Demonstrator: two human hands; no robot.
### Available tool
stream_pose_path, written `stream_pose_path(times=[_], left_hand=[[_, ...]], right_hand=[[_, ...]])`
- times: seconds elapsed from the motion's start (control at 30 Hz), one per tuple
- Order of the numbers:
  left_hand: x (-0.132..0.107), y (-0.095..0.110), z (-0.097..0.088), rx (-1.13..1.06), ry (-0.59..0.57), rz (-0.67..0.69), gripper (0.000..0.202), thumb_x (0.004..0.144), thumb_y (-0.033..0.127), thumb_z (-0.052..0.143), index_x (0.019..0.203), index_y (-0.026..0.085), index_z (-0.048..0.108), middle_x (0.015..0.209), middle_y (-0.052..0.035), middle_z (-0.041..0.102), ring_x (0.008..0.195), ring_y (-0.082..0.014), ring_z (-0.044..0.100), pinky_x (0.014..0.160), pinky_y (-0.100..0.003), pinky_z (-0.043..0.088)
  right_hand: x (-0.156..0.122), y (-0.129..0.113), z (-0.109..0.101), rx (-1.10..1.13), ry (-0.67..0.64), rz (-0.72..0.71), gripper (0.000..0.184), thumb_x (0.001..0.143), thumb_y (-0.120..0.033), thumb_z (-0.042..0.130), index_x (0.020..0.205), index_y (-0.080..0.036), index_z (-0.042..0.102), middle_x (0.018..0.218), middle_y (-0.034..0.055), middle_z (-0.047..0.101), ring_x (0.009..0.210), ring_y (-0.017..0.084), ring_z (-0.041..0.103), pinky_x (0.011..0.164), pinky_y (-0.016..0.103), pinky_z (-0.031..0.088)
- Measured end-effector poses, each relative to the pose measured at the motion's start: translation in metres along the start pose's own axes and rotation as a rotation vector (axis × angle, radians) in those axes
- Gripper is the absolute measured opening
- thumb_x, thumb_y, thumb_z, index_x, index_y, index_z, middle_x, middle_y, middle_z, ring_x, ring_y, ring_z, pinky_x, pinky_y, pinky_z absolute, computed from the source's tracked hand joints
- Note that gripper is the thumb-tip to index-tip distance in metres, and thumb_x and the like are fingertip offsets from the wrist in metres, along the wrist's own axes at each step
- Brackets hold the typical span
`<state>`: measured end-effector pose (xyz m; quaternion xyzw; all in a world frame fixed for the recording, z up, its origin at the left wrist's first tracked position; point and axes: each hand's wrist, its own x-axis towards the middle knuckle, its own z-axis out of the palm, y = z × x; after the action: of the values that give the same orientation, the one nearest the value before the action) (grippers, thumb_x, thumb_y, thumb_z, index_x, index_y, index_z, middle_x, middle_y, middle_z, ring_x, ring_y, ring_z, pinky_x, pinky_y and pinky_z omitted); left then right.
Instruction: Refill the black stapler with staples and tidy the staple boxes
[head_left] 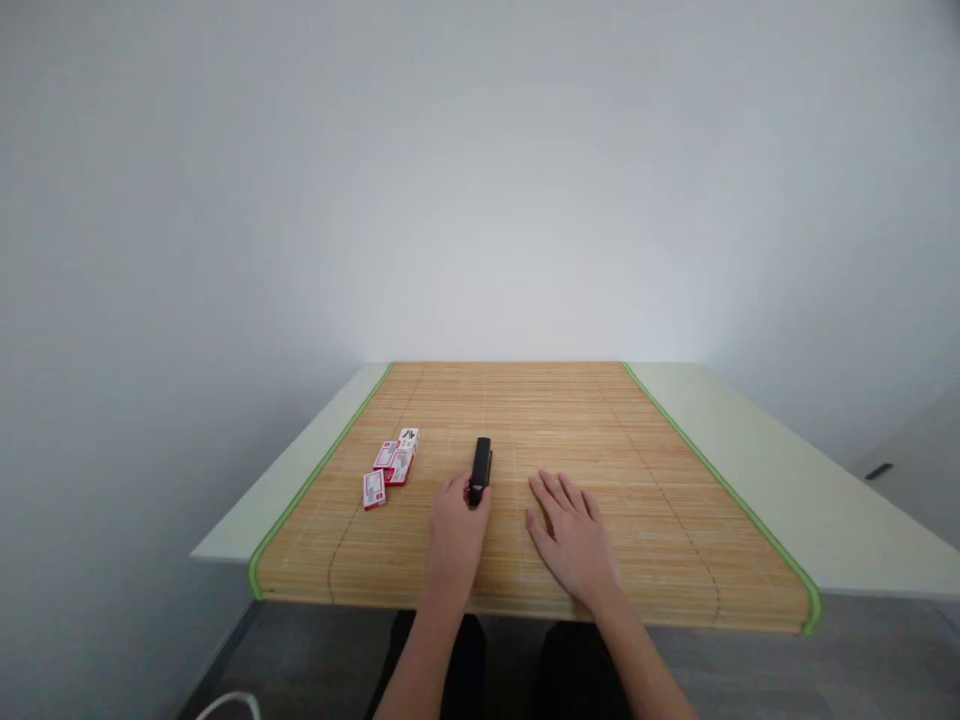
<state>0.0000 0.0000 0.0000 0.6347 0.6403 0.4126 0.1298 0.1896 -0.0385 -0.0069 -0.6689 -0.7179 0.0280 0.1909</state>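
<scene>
A black stapler (481, 465) lies lengthwise on the bamboo mat, pointing away from me. My left hand (457, 525) grips its near end between thumb and fingers; part of that end is hidden by the fingers. To the right, my right hand (571, 535) rests flat on the mat with its fingers spread, holding nothing. Left of the stapler sit small red and white boxes: a longer box (403, 463), a small box (386, 454) against it, and another small box (374, 490) nearer to me.
The bamboo mat (555, 410) with green edging covers the middle of a white table (750, 460). A pale wall (525, 200) stands behind the table. My dark-clothed legs (577, 670) are below the front edge. A white cable (232, 697) shows at the lower left.
</scene>
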Motion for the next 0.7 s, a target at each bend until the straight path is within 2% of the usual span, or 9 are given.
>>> stream_pose_path(times=[0.13,0.23,0.33,0.4,0.47,0.57,0.63,0.7], left_hand=[[-0.011,0.027,0.018,-0.069,-0.099,-0.020,0.032,0.093,0.033,0.060,0.121,0.022,0.068,0.115,-0.0113,0.073,0.108,-0.0277,0.068,0.097,-0.040,0.050],[-0.012,0.039,0.023,-0.108,-0.217,-0.051,0.034,0.095,0.035,0.058,0.126,0.023,0.067,0.119,-0.0129,0.073,0.112,-0.0302,0.068,0.098,-0.043,0.050],[-0.012,0.047,0.024,-0.143,-0.282,-0.071,0.037,0.096,0.040,0.056,0.129,0.024,0.066,0.119,-0.0133,0.073,0.112,-0.0317,0.068,0.097,-0.045,0.050],[-0.014,0.053,0.025,-0.183,-0.304,-0.070,0.039,0.098,0.044,0.053,0.129,0.025,0.066,0.116,-0.0131,0.074,0.109,-0.0311,0.070,0.094,-0.044,0.051],[-0.021,0.057,0.027,-0.230,-0.315,-0.060,0.040,0.100,0.046,0.049,0.129,0.025,0.066,0.113,-0.0129,0.075,0.106,-0.0298,0.071,0.091,-0.042,0.053],[-0.034,0.055,0.030,-0.308,-0.327,-0.018,0.041,0.102,0.046,0.044,0.132,0.026,0.064,0.119,-0.0112,0.074,0.106,-0.0269,0.071,0.091,-0.039,0.054],[-0.038,0.045,0.029,-0.339,-0.339,-0.010,0.041,0.103,0.044,0.043,0.135,0.026,0.062,0.122,-0.0097,0.073,0.107,-0.0249,0.071,0.092,-0.037,0.055],[-0.034,0.031,0.023,-0.304,-0.325,-0.019,0.039,0.102,0.042,0.045,0.133,0.026,0.062,0.117,-0.0086,0.075,0.103,-0.0239,0.071,0.091,-0.037,0.055]], right_hand=[[0.000,0.001,-0.001,0.007,-0.014,-0.004,0.054,0.103,-0.045,0.037,0.156,-0.034,0.039,0.164,-0.0007,0.037,0.154,0.026,0.026,0.124,0.051,0.015],[0.001,0.004,0.000,0.048,-0.009,-0.010,0.056,0.101,-0.046,0.040,0.155,-0.032,0.041,0.163,0.0015,0.039,0.154,0.027,0.027,0.124,0.052,0.017],[0.006,0.008,0.000,0.119,-0.007,0.002,0.058,0.097,-0.047,0.048,0.153,-0.031,0.045,0.159,0.0024,0.044,0.152,0.028,0.030,0.123,0.052,0.019],[0.010,0.010,-0.001,0.182,0.006,0.015,0.057,0.093,-0.044,0.054,0.148,-0.030,0.051,0.155,0.0033,0.051,0.149,0.029,0.036,0.122,0.052,0.024],[0.016,0.012,-0.003,0.252,0.045,0.021,0.051,0.089,-0.039,0.057,0.140,-0.028,0.059,0.145,0.0059,0.060,0.140,0.029,0.048,0.117,0.049,0.032],[0.024,0.015,-0.007,0.337,0.100,0.006,0.037,0.087,-0.034,0.060,0.122,-0.026,0.069,0.123,0.0084,0.072,0.116,0.028,0.063,0.105,0.043,0.044],[0.029,0.020,-0.009,0.373,0.106,-0.021,0.027,0.087,-0.035,0.062,0.111,-0.025,0.072,0.112,0.0077,0.074,0.107,0.027,0.065,0.099,0.040,0.047],[0.035,0.026,-0.011,0.410,0.093,-0.070,0.024,0.089,-0.037,0.063,0.107,-0.024,0.073,0.110,0.0072,0.073,0.106,0.026,0.064,0.099,0.039,0.047]])
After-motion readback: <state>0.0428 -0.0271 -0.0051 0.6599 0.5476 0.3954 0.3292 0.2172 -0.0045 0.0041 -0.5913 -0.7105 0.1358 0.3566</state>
